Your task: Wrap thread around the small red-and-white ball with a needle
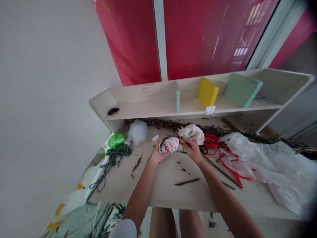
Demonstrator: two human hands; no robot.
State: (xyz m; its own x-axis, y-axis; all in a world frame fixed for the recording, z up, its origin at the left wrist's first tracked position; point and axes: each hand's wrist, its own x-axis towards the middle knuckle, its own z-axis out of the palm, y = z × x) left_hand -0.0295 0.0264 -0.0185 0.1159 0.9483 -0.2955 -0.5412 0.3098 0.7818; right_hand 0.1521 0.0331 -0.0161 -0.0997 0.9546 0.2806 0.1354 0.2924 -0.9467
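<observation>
Over the middle of the desk, my left hand (157, 152) is closed around a rounded white bundle (170, 145) with red patches and a dark band along its left side. My right hand (192, 148) is at the bundle's right side, thumb and fingers pinched together. A thin dark strand or twig runs near those fingertips, but what they grip is too small to make out. Just behind the right hand sits a crumpled white cloth or paper (192, 132). A small white roll (155, 138) lies behind the left hand.
White fluff (137, 131), a green plastic bundle (116, 140) and dark patterned cord (115, 158) lie left. To the right are red cord (210, 141), black-handled scissors (203, 149) and a clear plastic bag (269, 162). Sticks (187, 182) lie in front; a shelf (148, 107) stands behind.
</observation>
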